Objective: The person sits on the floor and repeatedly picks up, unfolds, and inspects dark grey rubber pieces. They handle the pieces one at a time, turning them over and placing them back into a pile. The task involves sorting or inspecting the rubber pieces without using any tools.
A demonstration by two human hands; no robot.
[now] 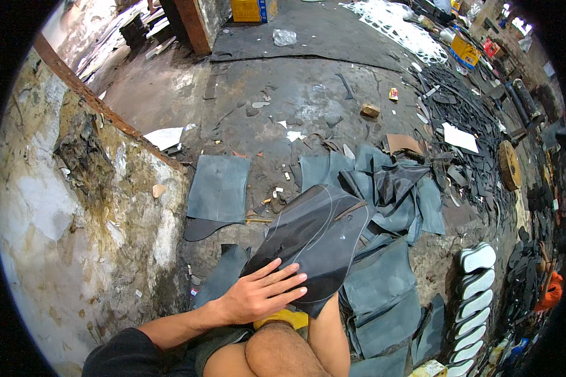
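A dark, glossy flexible sheet (314,235), leather or rubber, is tilted up over my lap. Pale curved outlines are drawn across its face. My left hand (261,292) lies flat on its lower left part, fingers stretched out and slightly spread. From the lower edge my right forearm (329,336) reaches up behind the sheet, which hides my right hand and its fingers. Just beyond the sheet, a crumpled black piece (396,185) rests on several grey-green sheets. More flat grey-green sheets (380,276) overlap on the floor to the right.
A stained wall (88,188) stands close on my left. At the right, white sole-shaped pieces (475,286) stand in a row. One grey-green rectangle (217,188) lies left of the sheet. Farther off are a brick-like block (370,110), dark scraps (459,107) and a yellow box (464,50).
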